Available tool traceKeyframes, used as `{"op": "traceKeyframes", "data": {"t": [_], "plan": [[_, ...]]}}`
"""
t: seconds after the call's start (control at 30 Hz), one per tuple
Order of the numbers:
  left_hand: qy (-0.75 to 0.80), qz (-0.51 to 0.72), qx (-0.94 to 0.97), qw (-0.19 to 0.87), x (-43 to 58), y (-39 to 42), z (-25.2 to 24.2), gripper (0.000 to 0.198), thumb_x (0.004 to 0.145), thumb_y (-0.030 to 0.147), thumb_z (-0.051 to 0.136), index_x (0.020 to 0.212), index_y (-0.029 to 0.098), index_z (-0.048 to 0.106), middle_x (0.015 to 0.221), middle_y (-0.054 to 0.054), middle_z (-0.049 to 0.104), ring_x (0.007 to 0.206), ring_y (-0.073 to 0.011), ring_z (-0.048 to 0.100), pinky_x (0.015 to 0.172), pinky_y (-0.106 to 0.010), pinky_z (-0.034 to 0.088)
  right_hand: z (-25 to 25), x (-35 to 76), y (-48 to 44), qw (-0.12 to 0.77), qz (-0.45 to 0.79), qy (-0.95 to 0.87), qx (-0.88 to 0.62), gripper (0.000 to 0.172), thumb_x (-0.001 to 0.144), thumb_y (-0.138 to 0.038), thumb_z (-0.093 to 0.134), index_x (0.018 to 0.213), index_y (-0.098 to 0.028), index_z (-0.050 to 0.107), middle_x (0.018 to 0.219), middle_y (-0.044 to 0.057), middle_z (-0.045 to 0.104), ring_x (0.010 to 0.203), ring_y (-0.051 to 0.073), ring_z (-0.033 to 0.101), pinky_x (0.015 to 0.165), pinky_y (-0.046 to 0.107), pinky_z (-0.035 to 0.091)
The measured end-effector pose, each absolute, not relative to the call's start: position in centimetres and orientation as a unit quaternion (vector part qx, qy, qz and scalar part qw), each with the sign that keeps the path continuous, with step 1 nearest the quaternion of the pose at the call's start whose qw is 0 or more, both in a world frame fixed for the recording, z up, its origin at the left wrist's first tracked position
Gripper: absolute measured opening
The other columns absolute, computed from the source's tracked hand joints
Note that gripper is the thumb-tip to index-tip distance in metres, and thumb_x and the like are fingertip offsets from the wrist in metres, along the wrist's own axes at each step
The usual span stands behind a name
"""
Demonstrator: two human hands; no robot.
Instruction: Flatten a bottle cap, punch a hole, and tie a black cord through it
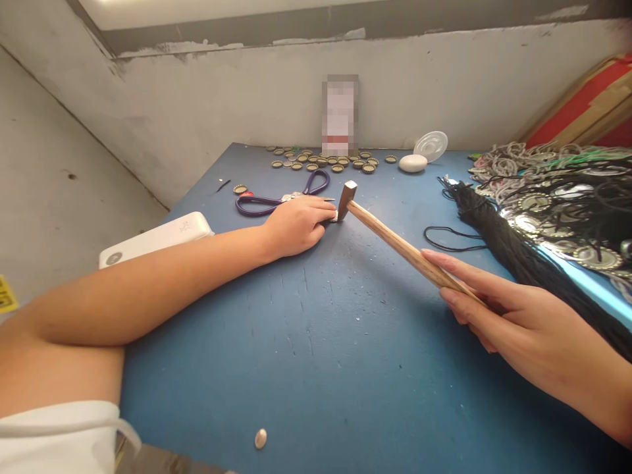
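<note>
My right hand is wrapped round the wooden handle of a hammer. The hammer's metal head is down near the table, right beside the fingertips of my left hand. That hand rests on the blue table, its fingers pressed together on a small pale piece that mostly hides under them. What this piece is, I cannot make out. Just behind the left hand lie scissors with dark blue handles, their blades partly covered by the hand.
Several bottle caps lie toward the wall, near a blurred upright box. A white oval object and clear lid stand right of them. Black cords fill the right side. A white power bank lies left.
</note>
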State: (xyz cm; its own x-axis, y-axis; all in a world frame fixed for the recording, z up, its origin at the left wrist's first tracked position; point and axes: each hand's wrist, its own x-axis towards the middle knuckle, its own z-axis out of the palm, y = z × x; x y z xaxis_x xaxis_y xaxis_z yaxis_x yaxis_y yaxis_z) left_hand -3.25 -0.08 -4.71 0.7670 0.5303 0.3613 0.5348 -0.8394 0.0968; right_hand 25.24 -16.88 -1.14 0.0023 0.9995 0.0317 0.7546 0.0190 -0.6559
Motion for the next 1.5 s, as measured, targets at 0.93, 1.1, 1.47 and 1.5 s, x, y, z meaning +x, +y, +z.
{"op": "traceKeyframes", "data": {"t": [0.93,1.1,1.47,1.5], "plan": [[-0.277,-0.198,-0.940,0.015,-3.2,-0.1,-5.0,0.040,0.083,0.007,0.050,0.112,0.016,0.077,0.122,-0.010,0.075,0.117,-0.0248,0.069,0.107,-0.042,0.056,-2.3,26.3,-16.9,0.224,0.234,-0.678,-0.660,0.063,0.088,-0.055,0.054,0.142,-0.025,0.067,0.097,0.006,0.083,0.078,0.028,0.080,0.070,0.041,0.068],[-0.321,-0.185,-0.928,0.027,-3.2,-0.4,-4.9,0.041,0.085,0.010,0.052,0.117,0.017,0.076,0.123,-0.013,0.072,0.119,-0.0290,0.065,0.105,-0.047,0.055,-2.5,27.1,-17.0,0.212,0.223,-0.681,-0.664,0.066,0.090,-0.060,0.054,0.147,-0.028,0.062,0.064,-0.001,0.068,0.041,0.017,0.053,0.038,0.032,0.047],[-0.267,-0.199,-0.943,-0.002,-3.2,0.0,-4.8,0.043,0.083,0.006,0.049,0.114,0.019,0.076,0.124,-0.006,0.076,0.121,-0.0232,0.069,0.111,-0.039,0.054,-2.3,25.6,-17.8,0.292,0.190,-0.681,-0.644,0.054,0.084,-0.045,0.060,0.134,-0.030,0.073,0.113,0.002,0.082,0.104,0.029,0.079,0.091,0.042,0.066],[-0.268,-0.197,-0.943,-0.003,-3.1,0.0,-4.8,0.043,0.083,0.006,0.049,0.113,0.019,0.076,0.124,-0.006,0.076,0.122,-0.0234,0.068,0.111,-0.040,0.054,-2.3,25.6,-17.7,0.278,0.206,-0.693,-0.632,0.053,0.083,-0.047,0.059,0.131,-0.029,0.074,0.119,0.002,0.081,0.112,0.031,0.076,0.096,0.045,0.064]]}}
